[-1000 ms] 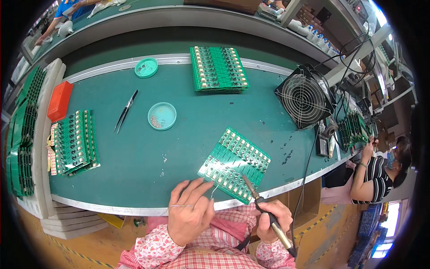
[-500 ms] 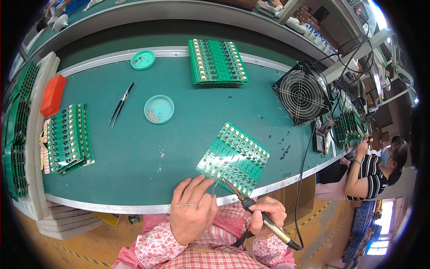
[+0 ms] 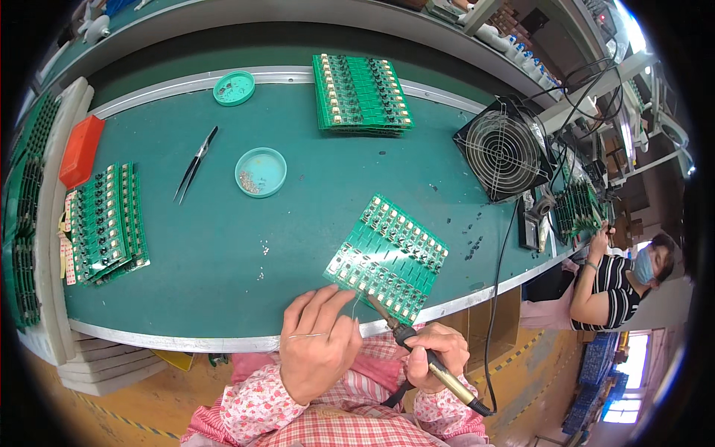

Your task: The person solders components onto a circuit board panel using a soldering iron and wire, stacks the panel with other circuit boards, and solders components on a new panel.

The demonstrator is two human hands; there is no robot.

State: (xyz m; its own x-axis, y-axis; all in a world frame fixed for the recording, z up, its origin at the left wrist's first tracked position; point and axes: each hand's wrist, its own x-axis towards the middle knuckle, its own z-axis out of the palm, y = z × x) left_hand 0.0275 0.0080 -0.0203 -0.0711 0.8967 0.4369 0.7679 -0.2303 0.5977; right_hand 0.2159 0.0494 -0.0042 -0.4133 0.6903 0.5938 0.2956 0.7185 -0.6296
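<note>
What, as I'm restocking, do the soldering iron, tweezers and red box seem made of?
Soldering iron: dull brown shaft, likely metal; black grip, perhaps plastic; shiny golden rear, apparently metal. Tweezers: probably metal, dark, glinting silvery. Red box: smooth, even colour suggests plastic.

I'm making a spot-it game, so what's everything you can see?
Table: 1, green, middle
Loose board: 1, green, table's front
Board piles: at least 2, green, table's back and left
Rack: 1, white, far left, beside many green boards
Dishes: 2, teal, back left of the loose board
Tweezers: 1, black and silver, left of the dishes
Box: 1, red, left
Fan: 1, black, right
Bits: many, white and black, on the table
Bottles: several, white and blue, upper right
Person: 1, striped top, right
Iron: 1, black and gold, right hand
Wire: seemingly 1, silvery, left hand
Edges: too blurry to count
Sleeves: 2, pink and white, bottom
Left hand: 1, bare, bottom middle
Right hand: 1, bare, bottom middle
</note>
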